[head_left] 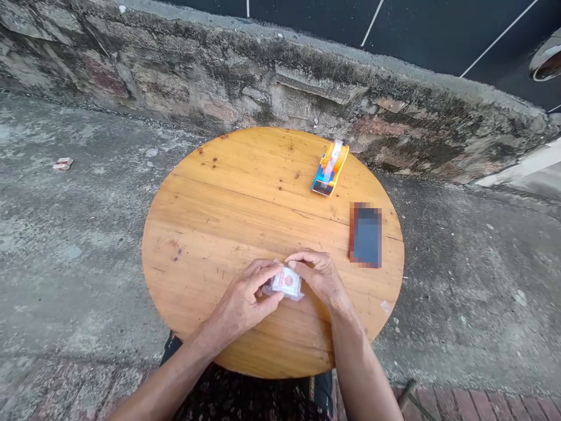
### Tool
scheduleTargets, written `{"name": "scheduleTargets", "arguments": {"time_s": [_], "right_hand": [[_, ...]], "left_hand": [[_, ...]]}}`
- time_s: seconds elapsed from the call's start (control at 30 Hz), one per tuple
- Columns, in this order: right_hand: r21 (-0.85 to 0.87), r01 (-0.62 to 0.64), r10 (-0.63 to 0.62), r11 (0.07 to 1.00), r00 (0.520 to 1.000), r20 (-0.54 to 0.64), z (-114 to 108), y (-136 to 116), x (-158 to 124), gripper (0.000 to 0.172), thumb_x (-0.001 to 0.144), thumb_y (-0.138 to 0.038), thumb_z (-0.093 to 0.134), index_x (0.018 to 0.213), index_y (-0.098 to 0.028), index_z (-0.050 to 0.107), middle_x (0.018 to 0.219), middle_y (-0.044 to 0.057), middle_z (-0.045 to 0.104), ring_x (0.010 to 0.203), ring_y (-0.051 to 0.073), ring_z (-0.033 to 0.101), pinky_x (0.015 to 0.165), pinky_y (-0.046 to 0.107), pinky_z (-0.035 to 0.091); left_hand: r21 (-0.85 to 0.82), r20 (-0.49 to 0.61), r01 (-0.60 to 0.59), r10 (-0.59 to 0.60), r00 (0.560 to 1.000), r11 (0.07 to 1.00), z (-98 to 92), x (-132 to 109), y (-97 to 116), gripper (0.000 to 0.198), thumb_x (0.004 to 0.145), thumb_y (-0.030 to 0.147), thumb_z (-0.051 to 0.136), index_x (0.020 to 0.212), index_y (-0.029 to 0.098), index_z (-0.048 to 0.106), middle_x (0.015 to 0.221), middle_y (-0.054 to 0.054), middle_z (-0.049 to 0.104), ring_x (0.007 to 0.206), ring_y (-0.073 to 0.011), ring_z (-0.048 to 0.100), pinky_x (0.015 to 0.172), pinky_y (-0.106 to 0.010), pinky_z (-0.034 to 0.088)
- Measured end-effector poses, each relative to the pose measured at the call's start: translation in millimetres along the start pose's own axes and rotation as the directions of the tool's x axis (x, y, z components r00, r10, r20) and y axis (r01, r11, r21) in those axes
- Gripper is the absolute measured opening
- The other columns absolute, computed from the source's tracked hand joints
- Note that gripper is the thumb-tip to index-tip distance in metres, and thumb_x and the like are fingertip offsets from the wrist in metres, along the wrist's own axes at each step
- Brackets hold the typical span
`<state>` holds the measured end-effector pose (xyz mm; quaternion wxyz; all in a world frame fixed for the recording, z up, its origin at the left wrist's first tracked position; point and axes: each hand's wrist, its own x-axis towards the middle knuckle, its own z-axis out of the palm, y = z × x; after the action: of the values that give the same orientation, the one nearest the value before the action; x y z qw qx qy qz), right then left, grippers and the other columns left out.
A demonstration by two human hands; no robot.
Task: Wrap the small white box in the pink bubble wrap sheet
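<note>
Pinching left hand (248, 295): holding the left side of a small white packet (289, 284) between thumb and fingers, setting the thumb against its lower left and reaching the fingertips to its upper left.
Right hand (322, 278): narrowing thumb and forefinger together at the packet's top edge, holding the clear wrapping there, just beside the left fingertips.
Packet: sitting between both hands, closer to the surface's near edge than to its far edge, showing red print on a white face through crinkled wrapping, leaving contact with the wood impossible to tell.
Wooden table (197, 204): spreading a yellow-brown plank surface beneath both hands, showing dark knots toward the far left edge.
Tape dispenser (331, 169): standing in orange and blue close to the far edge, right of the middle, carrying a pale printed strip along its top, pointing its dark end toward the near edge.
Dark rectangular object (367, 237): lying near the right edge, showing a reddish border, hiding all detail under pixel blurring.
Pale scrap (385, 306): lying by the right edge, toward the near side, well apart from both hands.
Concrete floor (87, 251): carrying a small crumpled pack (63, 164) beyond the left edge.
Stone wall (219, 82): running behind the far edge, below dark tiles (324, 17).
</note>
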<state>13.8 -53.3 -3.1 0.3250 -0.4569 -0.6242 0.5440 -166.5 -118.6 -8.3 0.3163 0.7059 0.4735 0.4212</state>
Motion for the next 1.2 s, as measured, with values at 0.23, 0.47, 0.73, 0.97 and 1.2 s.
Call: {"name": "scheduleTargets", "arguments": {"time_s": [0.23, 0.47, 0.73, 0.97, 1.2], "right_hand": [[-0.113, 0.115, -0.104, 0.987, 0.99, 0.097, -6.3, -11.0, -2.8, 0.019, 0.088, -0.025, 0.055, 0.087, -0.02, 0.074, 0.081, 0.003, 0.07, 0.074, 0.015, 0.062, 0.067, 0.026, 0.046], [-0.152, 0.124, -0.119, 0.981, 0.992, 0.037, -5.7, -7.6, -4.5, 0.015, 0.086, -0.024, 0.058, 0.084, -0.021, 0.073, 0.079, 0.002, 0.069, 0.074, 0.015, 0.061, 0.07, 0.026, 0.046], [-0.091, 0.086, -0.083, 0.992, 0.996, 0.039, -4.7, -7.2, -5.5, 0.016, 0.088, -0.026, 0.054, 0.084, -0.02, 0.068, 0.078, 0.001, 0.065, 0.073, 0.014, 0.058, 0.067, 0.024, 0.044], [-0.065, 0.021, -0.016, 0.998, 0.997, 0.076, -4.2, -10.1, -6.4, 0.023, 0.091, -0.03, 0.048, 0.083, -0.019, 0.066, 0.075, 0.001, 0.064, 0.066, 0.013, 0.055, 0.062, 0.023, 0.043], [-0.111, 0.041, -0.043, 0.993, 0.999, -0.018, -6.2, -9.8, -5.4, 0.022, 0.091, -0.03, 0.048, 0.079, -0.019, 0.064, 0.076, 0.002, 0.064, 0.071, 0.015, 0.057, 0.067, 0.025, 0.045]], "left_hand": [[-0.018, -0.001, 0.033, -0.033, 0.999, 0.999, 0.9, -0.1, 1.0, 0.045, 0.079, 0.008, 0.06, 0.121, 0.022, 0.057, 0.114, -0.007, 0.062, 0.104, -0.0188, 0.06, 0.085, -0.032, 0.055], [-0.028, 0.002, 0.048, -0.048, 0.999, 0.998, 0.1, 2.8, 4.9, 0.04, 0.079, 0.008, 0.059, 0.117, 0.021, 0.059, 0.108, -0.007, 0.064, 0.094, -0.0173, 0.062, 0.075, -0.028, 0.056], [-0.014, -0.016, 0.047, -0.047, 0.999, 0.999, -0.2, 3.9, 4.9, 0.039, 0.079, 0.012, 0.06, 0.117, 0.021, 0.06, 0.107, -0.007, 0.064, 0.092, -0.0173, 0.063, 0.072, -0.028, 0.056], [-0.041, 0.012, 0.078, -0.078, 0.997, 0.996, 0.0, 3.0, 2.9, 0.04, 0.08, 0.011, 0.06, 0.119, 0.022, 0.059, 0.111, -0.008, 0.062, 0.095, -0.018, 0.062, 0.075, -0.029, 0.056], [-0.046, 0.001, 0.086, -0.086, 0.996, 0.995, 0.6, 3.3, 3.5, 0.038, 0.08, 0.013, 0.061, 0.117, 0.021, 0.061, 0.11, -0.008, 0.063, 0.092, -0.0178, 0.062, 0.073, -0.029, 0.056]]}}
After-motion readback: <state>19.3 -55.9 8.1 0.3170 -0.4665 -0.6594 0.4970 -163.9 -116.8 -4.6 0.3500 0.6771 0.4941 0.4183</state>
